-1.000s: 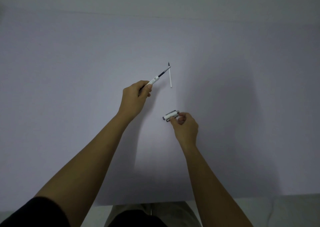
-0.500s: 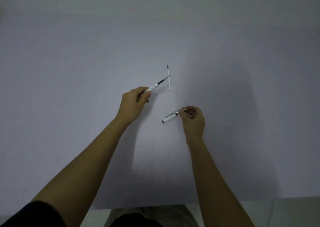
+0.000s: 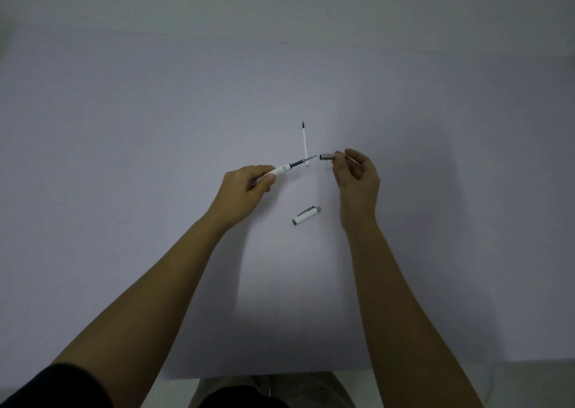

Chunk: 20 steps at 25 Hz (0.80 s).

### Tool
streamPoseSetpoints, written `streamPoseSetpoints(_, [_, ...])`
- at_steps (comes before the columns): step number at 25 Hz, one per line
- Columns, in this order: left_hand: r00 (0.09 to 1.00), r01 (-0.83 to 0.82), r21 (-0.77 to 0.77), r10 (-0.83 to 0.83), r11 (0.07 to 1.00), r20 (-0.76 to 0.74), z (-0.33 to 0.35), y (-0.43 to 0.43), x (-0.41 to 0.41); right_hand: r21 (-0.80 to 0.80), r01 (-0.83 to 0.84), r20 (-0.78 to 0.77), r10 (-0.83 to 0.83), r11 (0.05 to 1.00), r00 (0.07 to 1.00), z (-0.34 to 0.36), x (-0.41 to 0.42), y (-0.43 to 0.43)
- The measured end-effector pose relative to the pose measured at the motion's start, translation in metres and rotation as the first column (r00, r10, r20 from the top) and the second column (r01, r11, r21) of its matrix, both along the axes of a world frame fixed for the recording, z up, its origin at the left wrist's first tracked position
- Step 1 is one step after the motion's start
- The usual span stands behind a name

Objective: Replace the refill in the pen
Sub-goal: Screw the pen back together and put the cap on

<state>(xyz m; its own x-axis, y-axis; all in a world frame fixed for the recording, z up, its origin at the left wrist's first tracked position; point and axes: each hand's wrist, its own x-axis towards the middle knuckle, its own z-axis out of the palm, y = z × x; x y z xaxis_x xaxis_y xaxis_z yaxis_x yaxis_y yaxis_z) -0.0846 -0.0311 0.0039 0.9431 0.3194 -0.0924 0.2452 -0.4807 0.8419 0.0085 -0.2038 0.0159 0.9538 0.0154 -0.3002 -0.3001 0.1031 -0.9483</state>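
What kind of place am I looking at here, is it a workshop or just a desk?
Probably just a plain desk or table, not a workshop. The pale bare tabletop meets a blank wall, and the only items are pen parts: a barrel, a spare refill and a cap. No tools show.

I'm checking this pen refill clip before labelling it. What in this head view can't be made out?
- Rear of the pen barrel: hidden inside the left hand.
- Grey tip piece: its far end is covered by the fingers of the right hand.
- Marking on the barrel: too small to read.
- Ink level in the spare refill on the table: too small and dim.
- Cap interior: not visible.
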Motion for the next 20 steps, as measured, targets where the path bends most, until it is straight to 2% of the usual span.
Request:
streamPoseSetpoints(12, [0.995, 0.104, 0.099, -0.104, 0.99, -0.006, 0.008, 0.006, 0.008, -0.076, -0.065, 0.069, 0.071, 0.995, 0.995, 0.001, 0.001, 0.003])
streamPoseSetpoints(16, [0.989, 0.145, 0.122, -0.144, 0.982, -0.011, 0.015, 0.007, 0.011, -0.161, -0.195, 0.119, 0.215, 0.967, 0.969, 0.004, 0.001, 0.003])
streamPoseSetpoints(20, [0.982, 0.19, 0.127, -0.188, 0.973, -0.031, 0.024, 0.012, 0.014, -0.254, -0.347, 0.216, 0.402, 0.903, 0.89, 0.009, 0.001, 0.002])
